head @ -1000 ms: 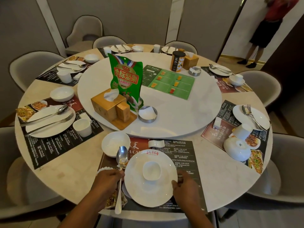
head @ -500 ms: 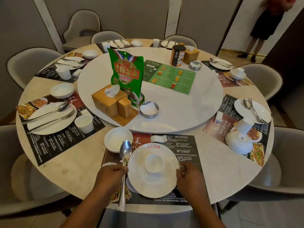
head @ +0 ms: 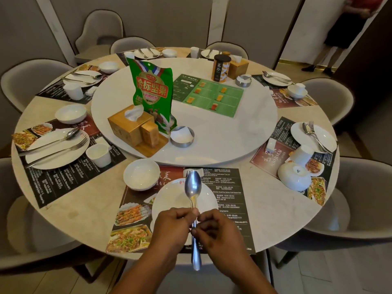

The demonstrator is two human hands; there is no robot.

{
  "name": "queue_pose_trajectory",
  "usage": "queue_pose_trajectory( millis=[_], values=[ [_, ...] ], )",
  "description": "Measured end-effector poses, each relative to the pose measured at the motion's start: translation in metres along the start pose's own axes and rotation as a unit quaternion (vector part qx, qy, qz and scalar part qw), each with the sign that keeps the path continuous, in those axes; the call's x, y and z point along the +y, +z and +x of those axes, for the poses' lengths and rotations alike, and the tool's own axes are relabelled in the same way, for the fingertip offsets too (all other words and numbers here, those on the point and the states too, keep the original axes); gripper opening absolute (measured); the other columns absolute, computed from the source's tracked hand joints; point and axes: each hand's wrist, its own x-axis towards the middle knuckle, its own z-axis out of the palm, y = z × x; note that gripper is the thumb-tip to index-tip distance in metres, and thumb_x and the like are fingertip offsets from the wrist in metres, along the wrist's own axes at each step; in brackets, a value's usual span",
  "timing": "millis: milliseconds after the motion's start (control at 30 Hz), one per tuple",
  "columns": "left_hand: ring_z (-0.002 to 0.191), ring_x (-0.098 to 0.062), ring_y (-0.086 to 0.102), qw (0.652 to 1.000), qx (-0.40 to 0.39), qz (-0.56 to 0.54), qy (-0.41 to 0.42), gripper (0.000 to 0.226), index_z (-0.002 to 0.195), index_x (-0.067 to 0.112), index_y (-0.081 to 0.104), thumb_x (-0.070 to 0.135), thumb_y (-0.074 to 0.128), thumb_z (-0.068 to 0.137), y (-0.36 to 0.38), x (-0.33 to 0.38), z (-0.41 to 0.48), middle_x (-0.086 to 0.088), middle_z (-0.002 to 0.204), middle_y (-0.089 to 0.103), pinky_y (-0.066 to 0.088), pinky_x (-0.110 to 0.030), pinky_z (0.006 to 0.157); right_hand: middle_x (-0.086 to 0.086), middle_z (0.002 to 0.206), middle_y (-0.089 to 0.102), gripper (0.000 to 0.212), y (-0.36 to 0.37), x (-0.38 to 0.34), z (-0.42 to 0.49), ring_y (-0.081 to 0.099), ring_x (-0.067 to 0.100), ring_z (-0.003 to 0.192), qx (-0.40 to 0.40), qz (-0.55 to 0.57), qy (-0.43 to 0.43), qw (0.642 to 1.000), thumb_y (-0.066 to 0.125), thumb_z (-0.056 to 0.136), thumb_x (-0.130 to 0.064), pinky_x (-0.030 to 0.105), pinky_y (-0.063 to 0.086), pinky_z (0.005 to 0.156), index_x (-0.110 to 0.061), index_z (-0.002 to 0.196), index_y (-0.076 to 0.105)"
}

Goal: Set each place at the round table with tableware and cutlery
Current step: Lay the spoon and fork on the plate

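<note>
At the counter's six o'clock edge, left hand and right hand both pinch the spoon by its handle, pointing it toward twelve above the plate, probably to lay it straight, with the bowl at the plate's ten.

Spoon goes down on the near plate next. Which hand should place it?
Probably left. Both pinch the spoon handle, but the left hand grips higher, over the plate; the right hand pinches lower down the handle.
</note>
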Motion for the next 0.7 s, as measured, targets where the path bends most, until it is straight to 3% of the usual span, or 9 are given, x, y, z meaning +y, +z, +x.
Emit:
queue_pose_trajectory(
  millis=[133, 267, 367, 533, 700],
  values=[
    [0.091, -0.015, 0.067, 1.0, -0.009, 0.019, 0.021, 0.009, 0.087, 0.026, 0.079, 0.028, 0.07, 0.087, 0.024, -0.002, -0.007, 0.006, 0.093, 0.074, 0.055, -0.038, 0.088, -0.003, 0.077, 0.073, 0.015, -0.018, 0.007, -0.006, 0.071, 0.013, 0.072, 0.015, 0.032, 0.034, 0.999, 0.074, 0.086, -0.005, 0.034, 0.061, 0.067, -0.017, 0.091, 0.069],
    [0.082, -0.006, 0.068, 0.998, -0.048, 0.032, 0.032, 0.017, 0.076, 0.03, 0.077, 0.028, 0.067, 0.09, 0.043, -0.003, -0.011, 0.014, 0.08, 0.075, 0.053, -0.024, 0.073, 0.006, 0.08, 0.074, 0.015, -0.036, 0.02, -0.008, 0.073, 0.02, 0.078, 0.025, 0.066, 0.07, 0.995, 0.07, 0.087, 0.001, 0.031, 0.061, 0.066, -0.013, 0.094, 0.071],
    [0.084, -0.009, 0.067, 0.995, -0.06, 0.073, 0.024, 0.017, 0.081, 0.029, 0.076, 0.035, 0.063, 0.092, 0.052, -0.007, -0.012, 0.014, 0.081, 0.074, 0.054, -0.03, 0.081, 0.007, 0.076, 0.074, 0.011, -0.051, 0.037, 0.002, 0.073, 0.018, 0.068, 0.063, 0.043, 0.105, 0.992, 0.07, 0.088, -0.001, 0.032, 0.061, 0.062, -0.011, 0.092, 0.071],
    [0.08, -0.009, 0.067, 0.982, 0.004, 0.163, 0.093, 0.01, 0.082, 0.036, 0.07, 0.034, 0.063, 0.09, 0.038, -0.012, -0.006, 0.018, 0.09, 0.07, 0.055, -0.033, 0.081, -0.003, 0.072, 0.075, 0.005, -0.066, 0.071, 0.029, 0.073, 0.014, 0.069, 0.097, -0.064, 0.164, 0.98, 0.074, 0.086, -0.016, 0.042, 0.062, 0.068, -0.019, 0.086, 0.071],
    [0.086, -0.004, 0.06, 0.968, 0.086, 0.19, 0.138, 0.011, 0.088, 0.034, 0.07, 0.024, 0.065, 0.09, 0.007, -0.014, 0.009, 0.018, 0.093, 0.066, 0.049, -0.025, 0.076, -0.007, 0.07, 0.072, 0.009, -0.06, 0.083, 0.04, 0.07, 0.011, 0.07, 0.103, -0.121, 0.167, 0.973, 0.075, 0.086, -0.02, 0.04, 0.061, 0.074, -0.025, 0.081, 0.07]
  ],
)
